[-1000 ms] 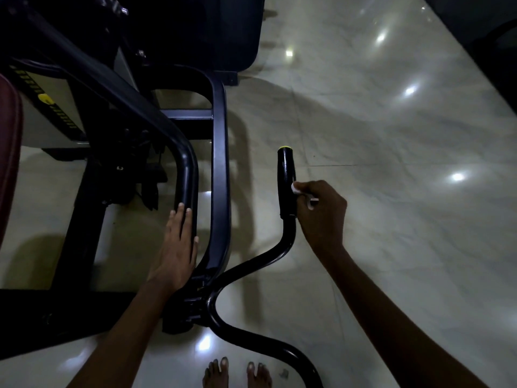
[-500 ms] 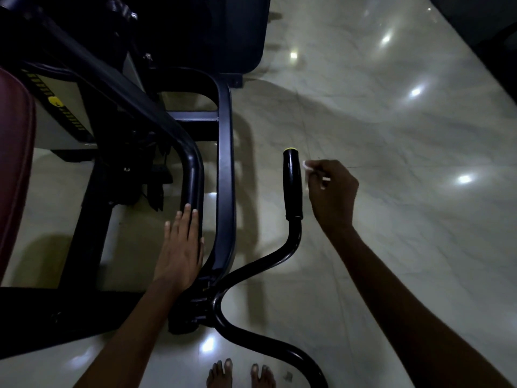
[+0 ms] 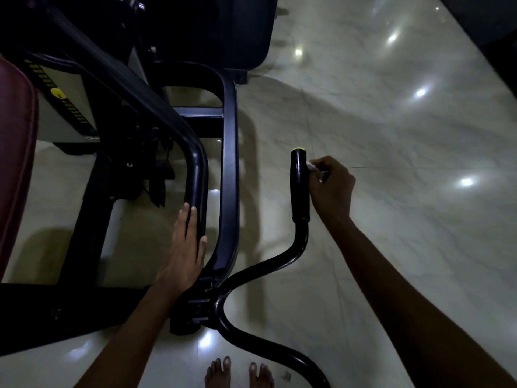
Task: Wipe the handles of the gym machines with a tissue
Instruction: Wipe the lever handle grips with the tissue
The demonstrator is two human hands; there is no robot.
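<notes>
Marble floor (image 3: 391, 135) glossy, light glints; dim room; machine frame (image 3: 230, 163) black.

glossy marble floor (image 3: 391, 219), maroon seat pad (image 3: 16, 152)

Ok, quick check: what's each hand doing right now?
Left hand: open, fingers straight, resting flat against the black frame tube.
Right hand: closed, pinching the white tissue against the handle.

a gym: black steel machine frame (image 3: 229, 163), maroon padded seat (image 3: 16, 152), glossy marble floor (image 3: 391, 219).
</notes>
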